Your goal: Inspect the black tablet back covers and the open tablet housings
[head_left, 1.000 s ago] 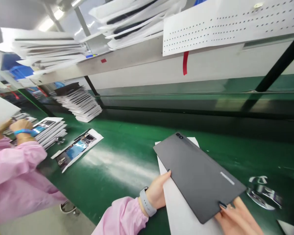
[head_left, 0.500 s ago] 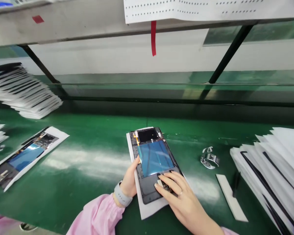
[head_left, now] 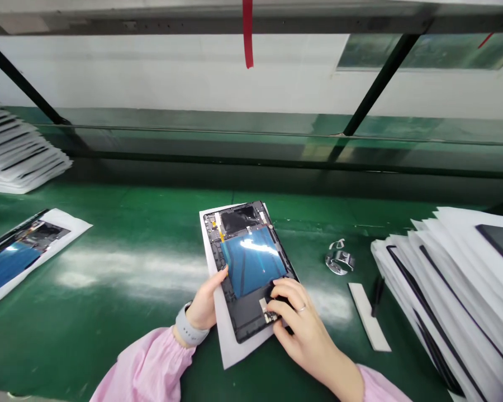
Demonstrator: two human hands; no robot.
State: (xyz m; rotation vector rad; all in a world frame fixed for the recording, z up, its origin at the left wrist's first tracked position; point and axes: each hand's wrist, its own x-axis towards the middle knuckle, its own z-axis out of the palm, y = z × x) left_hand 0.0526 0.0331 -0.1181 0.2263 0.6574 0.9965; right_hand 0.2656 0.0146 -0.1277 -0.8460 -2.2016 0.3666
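Observation:
An opened tablet (head_left: 251, 312) with its inner parts exposed lies tilted on a white sheet (head_left: 235, 354) over the green bench. A blue film-covered battery (head_left: 255, 262) fills its middle. My left hand (head_left: 207, 298) grips the tablet's left edge, thumb on top. Over the lower right part, my right hand (head_left: 297, 321) has its fingers bent, with the tips at a small circuit board (head_left: 270, 316) by the edge. Whatever may be between those fingertips is hidden.
Another opened tablet (head_left: 17, 257) lies on a sheet at left, below a stack of white sleeves (head_left: 17, 151). To the right are a crumpled silvery strip (head_left: 339, 259), a white bar (head_left: 369, 318), a black tool (head_left: 377, 296) and a stack of sleeved panels (head_left: 440, 290).
My right hand's fingers, flatter and spread before, are now bent more with the thumb showing at the tablet's edge. The head view has shifted right and down. My left hand keeps its grip.

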